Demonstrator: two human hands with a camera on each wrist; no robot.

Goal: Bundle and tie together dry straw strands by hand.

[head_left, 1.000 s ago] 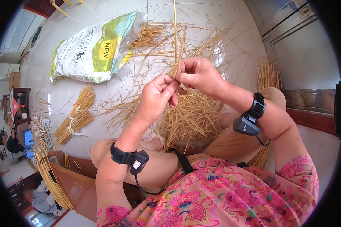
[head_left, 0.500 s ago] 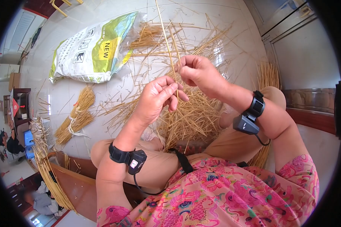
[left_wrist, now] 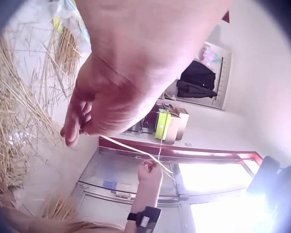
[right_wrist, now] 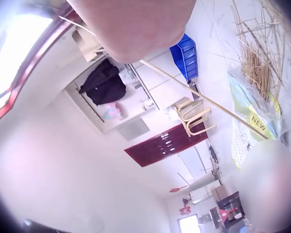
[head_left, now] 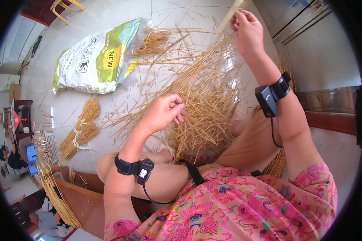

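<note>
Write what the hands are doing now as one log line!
left hand: pinches straw | right hand: raised, holds same straw | loose straw pile: on floor

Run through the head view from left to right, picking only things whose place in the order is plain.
Blue plastic item at the far left → tied straw bundle → left hand → right hand → black wristband on the right forearm → dark red strip at the right edge.
</note>
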